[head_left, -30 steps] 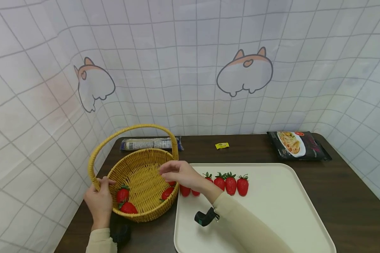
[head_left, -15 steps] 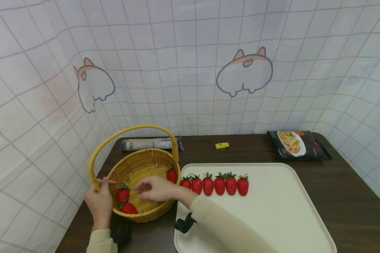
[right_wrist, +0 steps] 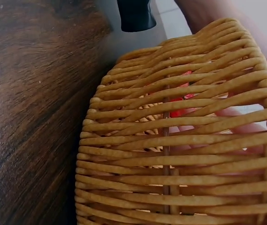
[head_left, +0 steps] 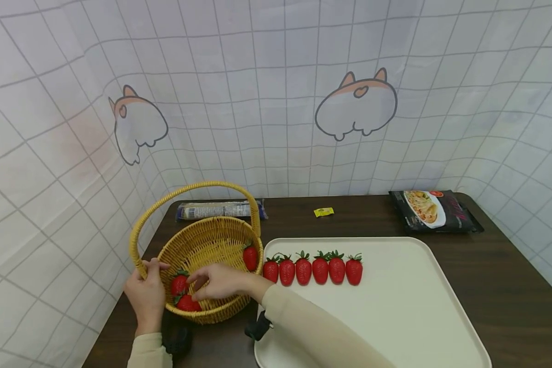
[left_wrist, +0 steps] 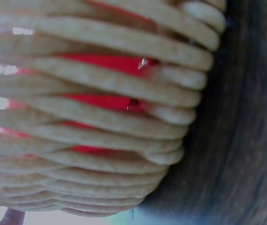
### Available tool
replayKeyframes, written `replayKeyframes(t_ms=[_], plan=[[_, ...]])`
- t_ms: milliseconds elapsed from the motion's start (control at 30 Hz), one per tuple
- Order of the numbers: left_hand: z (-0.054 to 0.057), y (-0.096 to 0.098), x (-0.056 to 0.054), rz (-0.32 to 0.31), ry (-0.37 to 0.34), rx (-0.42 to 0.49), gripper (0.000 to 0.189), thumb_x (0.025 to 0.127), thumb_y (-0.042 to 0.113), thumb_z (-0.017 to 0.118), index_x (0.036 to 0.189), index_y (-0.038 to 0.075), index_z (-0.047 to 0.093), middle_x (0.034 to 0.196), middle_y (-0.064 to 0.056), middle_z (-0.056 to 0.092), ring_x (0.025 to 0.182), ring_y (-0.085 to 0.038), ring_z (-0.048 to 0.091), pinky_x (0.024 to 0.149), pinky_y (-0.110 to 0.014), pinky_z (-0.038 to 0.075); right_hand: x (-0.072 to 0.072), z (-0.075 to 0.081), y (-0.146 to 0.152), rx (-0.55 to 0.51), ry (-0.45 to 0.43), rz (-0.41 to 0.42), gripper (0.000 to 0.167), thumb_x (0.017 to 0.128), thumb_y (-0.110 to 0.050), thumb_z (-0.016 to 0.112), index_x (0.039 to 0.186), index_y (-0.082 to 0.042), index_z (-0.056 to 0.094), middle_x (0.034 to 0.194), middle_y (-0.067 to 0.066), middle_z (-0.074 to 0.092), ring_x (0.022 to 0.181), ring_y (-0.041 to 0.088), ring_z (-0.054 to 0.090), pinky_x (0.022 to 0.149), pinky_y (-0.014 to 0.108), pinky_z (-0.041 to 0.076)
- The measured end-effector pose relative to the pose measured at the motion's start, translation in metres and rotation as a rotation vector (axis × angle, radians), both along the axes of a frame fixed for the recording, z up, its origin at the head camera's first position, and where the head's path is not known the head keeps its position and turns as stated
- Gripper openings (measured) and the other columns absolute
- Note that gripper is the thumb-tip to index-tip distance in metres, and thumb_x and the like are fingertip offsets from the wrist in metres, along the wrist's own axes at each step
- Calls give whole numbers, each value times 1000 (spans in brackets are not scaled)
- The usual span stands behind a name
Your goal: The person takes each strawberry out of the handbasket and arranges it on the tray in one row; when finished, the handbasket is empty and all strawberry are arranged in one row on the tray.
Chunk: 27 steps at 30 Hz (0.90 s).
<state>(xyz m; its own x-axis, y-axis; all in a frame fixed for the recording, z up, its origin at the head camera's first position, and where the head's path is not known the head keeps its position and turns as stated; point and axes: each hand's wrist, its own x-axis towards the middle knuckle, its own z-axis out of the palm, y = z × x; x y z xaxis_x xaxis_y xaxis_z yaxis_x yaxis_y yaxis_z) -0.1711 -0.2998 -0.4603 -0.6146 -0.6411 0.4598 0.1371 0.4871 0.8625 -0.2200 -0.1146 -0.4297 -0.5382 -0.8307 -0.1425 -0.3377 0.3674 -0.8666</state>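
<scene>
My left hand (head_left: 146, 295) grips the yellow wicker basket (head_left: 218, 240) at its left side, where the arched handle meets the rim. Inside the basket, my right hand (head_left: 223, 282) reaches toward two strawberries at the lower left, its thumb and fingers parted. Its fingertips are right beside the upper strawberry (head_left: 179, 285), and the thumb overlaps the edge of the lower strawberry (head_left: 188, 303). Another strawberry (head_left: 250, 257) lies against the basket's right wall. Through the weave (left_wrist: 124, 84) in the left wrist view, red fruit shows. The right wrist view has fingers (right_wrist: 241, 126) behind the wicker.
A cream tray (head_left: 395, 306) lies right of the basket, with a row of several strawberries (head_left: 319, 269) along its back left. Behind the basket is a long blue-ended packet (head_left: 216, 209). A small yellow packet (head_left: 324, 211) and a black noodle bag (head_left: 434, 210) lie at the back.
My right hand has moved left and down from the basket's right edge to the two strawberries at the lower left. The strawberry by the right wall has come into view; my left hand stays put.
</scene>
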Motion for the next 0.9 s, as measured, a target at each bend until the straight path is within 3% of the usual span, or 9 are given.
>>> replayKeyframes(t_ms=[67,300,567,733,900], plan=[[0,0,1,-2,-4,9,40,100,25,56,72,0,71,63,-13,61,48,-13,27,53,-27,26,0,0,-1,4,-44,29,47,90,-22,70,135,-13,59,116,0,69,93,4,63,81,23,50],[-3,0,1,0,-2,-16,39,100,23,56,71,1,71,68,-17,66,50,-11,33,58,-25,31,-4,-5,-2,77,34,227,56,93,-21,65,145,-15,47,132,-4,60,115,5,56,94,21,43],[-2,-1,-2,17,4,-35,39,100,22,56,71,2,72,70,-19,65,49,-11,29,57,-25,30,-8,-4,-3,45,-25,253,53,91,-16,66,141,-12,51,124,-4,63,112,5,57,94,22,43],[-2,-1,-2,23,5,-37,40,100,24,56,70,1,72,72,-19,67,50,-9,34,58,-24,31,-8,-4,-3,37,-76,236,49,92,-17,66,140,-13,53,116,-6,63,103,3,57,89,22,45],[-2,-1,-1,21,2,-31,40,100,25,56,71,1,71,73,-18,68,51,-11,37,59,-24,32,-6,-4,-4,31,-6,250,46,90,-11,68,135,-11,58,112,-9,63,92,2,55,81,19,46]])
